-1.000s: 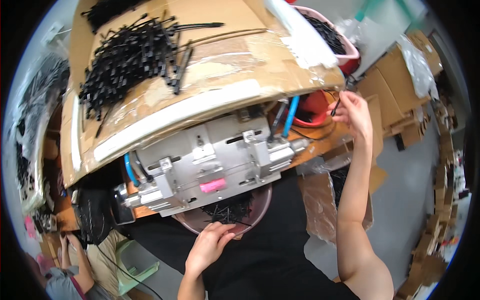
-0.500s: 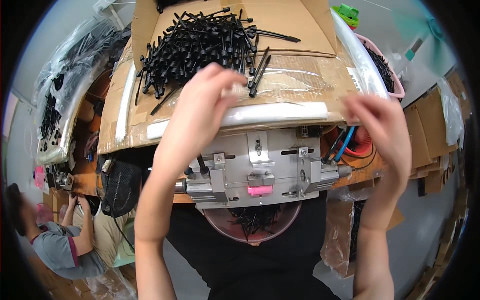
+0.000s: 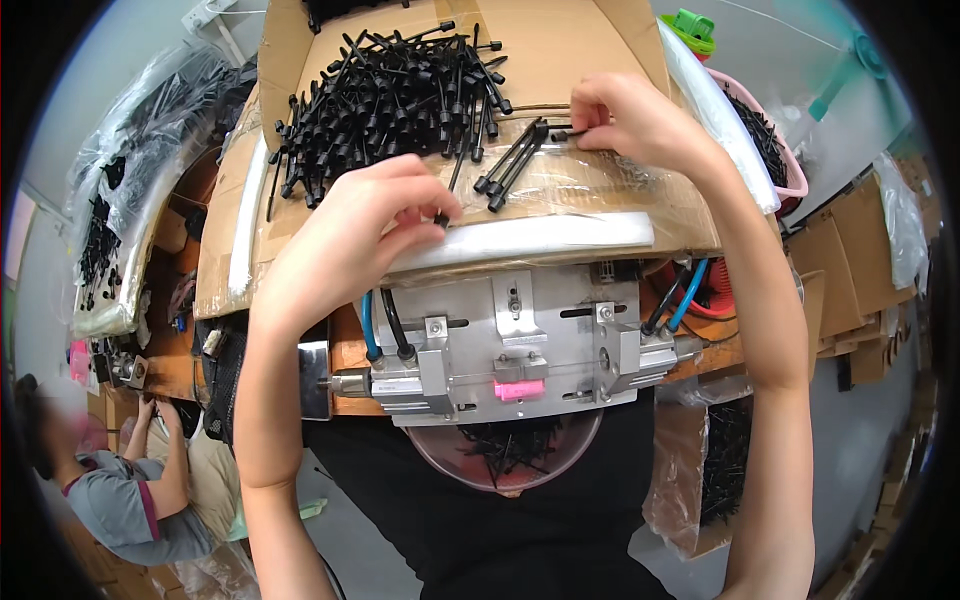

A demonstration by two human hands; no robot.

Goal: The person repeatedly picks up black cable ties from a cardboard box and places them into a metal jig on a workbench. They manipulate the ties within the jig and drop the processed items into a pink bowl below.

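A heap of black plastic pins [image 3: 400, 90] lies on a taped cardboard tray [image 3: 560, 40] above a metal fixture [image 3: 510, 350]. My left hand [image 3: 350, 240] is raised over the tray's front edge, its fingertips pinched on one black pin [image 3: 441, 216]. My right hand [image 3: 630, 120] reaches to the tray's right side and pinches the end of another black pin [image 3: 560, 134], next to a few loose pins [image 3: 510, 165]. The fixture carries a small pink piece [image 3: 518, 388]. A pink bowl [image 3: 440, 465] with black parts sits below it.
Blue and black hoses [image 3: 690, 295] run into the fixture. A pink basket [image 3: 785, 175] of black parts stands at right, and a clear bag [image 3: 710, 470] of parts hangs lower right. Plastic bags [image 3: 110, 220] of parts are stacked left. Another person [image 3: 110, 490] sits lower left.
My left hand rose from near the bowl to the tray. My right hand came in from the red container at far right. Both now pinch pins at the tray's front.
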